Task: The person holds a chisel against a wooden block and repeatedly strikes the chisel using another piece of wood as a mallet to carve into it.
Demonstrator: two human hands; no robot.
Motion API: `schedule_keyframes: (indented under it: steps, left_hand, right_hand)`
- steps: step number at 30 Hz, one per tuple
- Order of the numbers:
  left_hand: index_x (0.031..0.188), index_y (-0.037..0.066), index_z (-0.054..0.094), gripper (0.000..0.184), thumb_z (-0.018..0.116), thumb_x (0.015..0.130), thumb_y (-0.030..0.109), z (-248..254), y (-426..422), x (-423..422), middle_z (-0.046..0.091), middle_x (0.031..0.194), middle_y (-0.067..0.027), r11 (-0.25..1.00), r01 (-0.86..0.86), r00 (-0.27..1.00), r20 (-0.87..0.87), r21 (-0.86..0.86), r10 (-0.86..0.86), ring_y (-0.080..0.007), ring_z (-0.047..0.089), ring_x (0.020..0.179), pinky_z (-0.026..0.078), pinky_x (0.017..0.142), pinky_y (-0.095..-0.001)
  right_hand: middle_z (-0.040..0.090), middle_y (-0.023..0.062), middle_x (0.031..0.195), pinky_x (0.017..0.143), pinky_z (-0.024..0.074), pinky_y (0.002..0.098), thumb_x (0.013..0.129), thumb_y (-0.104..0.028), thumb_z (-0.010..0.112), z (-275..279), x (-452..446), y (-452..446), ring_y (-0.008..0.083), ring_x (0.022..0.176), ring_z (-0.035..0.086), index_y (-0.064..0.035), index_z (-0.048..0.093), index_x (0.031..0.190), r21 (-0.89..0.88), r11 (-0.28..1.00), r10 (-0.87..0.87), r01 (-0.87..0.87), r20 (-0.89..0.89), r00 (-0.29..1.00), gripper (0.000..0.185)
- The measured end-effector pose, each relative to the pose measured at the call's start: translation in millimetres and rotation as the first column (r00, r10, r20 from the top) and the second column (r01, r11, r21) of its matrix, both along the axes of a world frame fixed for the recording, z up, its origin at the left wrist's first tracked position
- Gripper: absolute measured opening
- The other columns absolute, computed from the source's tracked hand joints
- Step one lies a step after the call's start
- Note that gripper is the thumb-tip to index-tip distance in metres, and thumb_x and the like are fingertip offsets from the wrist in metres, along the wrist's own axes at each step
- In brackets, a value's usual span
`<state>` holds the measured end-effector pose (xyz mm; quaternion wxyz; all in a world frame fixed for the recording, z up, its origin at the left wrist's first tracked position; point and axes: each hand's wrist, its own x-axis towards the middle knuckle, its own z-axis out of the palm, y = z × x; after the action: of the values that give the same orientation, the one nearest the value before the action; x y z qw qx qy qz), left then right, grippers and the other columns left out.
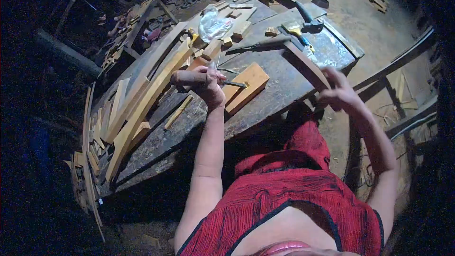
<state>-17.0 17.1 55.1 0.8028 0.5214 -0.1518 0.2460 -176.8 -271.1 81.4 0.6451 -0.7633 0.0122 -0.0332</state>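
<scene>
My left hand [211, 84] is closed around a chisel [189, 78] with a thick, rounded wooden handle. Its dark blade points right, and the tip meets a small cut in the top of an orange-brown wooden block [256, 78]. That block lies on the workbench near its front edge. To the right, my right hand [339, 90] is closed on the near end of a flat brown wooden handle [307, 66]. At the handle's far end is a long dark piece [272, 43] reaching left; I cannot tell whether they are one tool.
Long wooden strips [147, 97] cover the left side of the workbench [284, 92]. Toward the back lie a clear plastic bag [213, 26], a hammer [312, 24] and a paintbrush [295, 30]. Several offcuts are scattered on the left. Metal bars [398, 64] stand at right.
</scene>
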Motion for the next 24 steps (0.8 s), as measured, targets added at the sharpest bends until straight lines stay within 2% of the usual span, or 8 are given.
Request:
schedule_keyframes:
  steps: [4,5,9,14,16,18,21,24]
  left_hand:
    - [0.081,0.006,0.044,0.020,0.062,0.079,0.013,-0.8,-3.0,-5.0,0.051,0.055,-0.0046,0.994,-0.093,0.996,0.019,0.048,0.093,-0.0131,0.053,0.048,0.043,0.048,-0.0248]
    - [0.079,0.005,0.045,0.018,0.061,0.080,0.012,0.4,-5.0,-9.1,0.052,0.054,-0.0050,0.993,-0.120,0.992,0.040,0.015,0.119,-0.0134,0.054,0.048,0.044,0.048,-0.0253]
    - [0.086,0.010,0.040,0.026,0.064,0.079,0.014,-8.7,2.2,-6.7,0.049,0.069,-0.0052,0.994,-0.095,0.995,0.023,0.059,0.094,-0.0151,0.052,0.046,0.047,0.048,-0.0293]
    - [0.084,0.007,0.042,0.027,0.063,0.080,0.023,-33.4,17.8,7.6,0.055,0.059,-0.0065,0.965,-0.232,0.973,0.022,0.125,0.231,-0.0146,0.052,0.047,0.044,0.050,-0.0278]
    - [0.085,0.006,0.042,0.027,0.062,0.080,0.024,-20.5,16.9,-1.6,0.056,0.057,-0.0066,0.982,-0.110,0.985,-0.114,0.154,0.128,-0.0144,0.053,0.047,0.044,0.050,-0.0269]
    - [0.080,0.007,0.043,0.023,0.061,0.080,0.022,-13.3,8.5,-12.3,0.054,0.055,-0.0061,0.987,-0.154,0.987,-0.029,0.047,0.155,-0.0140,0.052,0.047,0.042,0.051,-0.0256]
    - [0.079,0.007,0.044,0.019,0.060,0.079,0.018,-30.6,10.5,-0.1,0.054,0.055,-0.0059,0.987,-0.160,0.987,-0.013,-0.007,0.160,-0.0133,0.051,0.049,0.043,0.052,-0.0258]
    - [0.088,0.005,0.042,0.021,0.058,0.078,0.013,-71.1,24.8,31.6,0.052,0.056,-0.0051,0.959,-0.276,0.958,0.103,0.062,0.269,-0.0138,0.052,0.052,0.045,0.054,-0.0283]
  right_hand:
    - [0.051,0.0067,0.105,0.082,0.0489,0.0287,0.065,-0.011,0.069,123.9,41.2,75.2,0.0142,0.099,0.050,0.0005,0.044,0.118,-0.003,0.964,0.263,-0.267,0.173,0.949,0.059]
    - [0.052,0.0072,0.110,0.086,0.0467,0.0278,0.068,-0.009,0.067,135.2,57.0,97.3,0.0147,0.100,0.051,0.0001,0.045,0.117,-0.086,0.950,0.303,-0.299,0.472,0.828,0.054]
    - [0.053,0.0052,0.109,0.091,0.0399,0.0282,0.064,-0.005,0.076,151.1,100.7,170.1,0.0125,0.104,0.046,-0.0045,0.042,0.121,-0.286,0.913,0.403,-0.291,0.742,0.535,0.066]
    - [0.062,0.0162,0.075,0.061,0.0517,0.0398,0.068,-0.029,0.068,138.6,118.8,213.2,0.0330,0.070,0.062,-0.0038,0.057,0.091,-0.957,0.275,0.696,-0.088,0.135,0.705,0.036]
    - [0.061,0.0163,0.072,0.060,0.0519,0.0408,0.065,-0.031,0.070,153.1,122.6,223.5,0.0319,0.070,0.063,-0.0037,0.060,0.082,-0.907,0.395,0.672,0.147,0.394,0.627,0.034]
    - [0.061,0.0159,0.071,0.060,0.0511,0.0419,0.063,-0.033,0.071,174.7,119.1,229.8,0.0332,0.070,0.062,-0.0043,0.056,0.090,-0.940,0.338,0.736,-0.041,0.236,0.635,0.042]
    - [0.061,0.0143,0.076,0.067,0.0486,0.0443,0.059,-0.035,0.074,168.4,99.5,230.7,0.0354,0.078,0.061,-0.0099,0.049,0.103,-0.764,0.643,0.666,-0.051,0.526,0.529,0.057]
    - [0.060,0.0165,0.076,0.062,0.0486,0.0436,0.062,-0.032,0.072,142.8,121.1,220.3,0.0346,0.074,0.061,-0.0088,0.045,0.102,-0.948,0.279,0.769,-0.150,0.127,0.627,0.053]
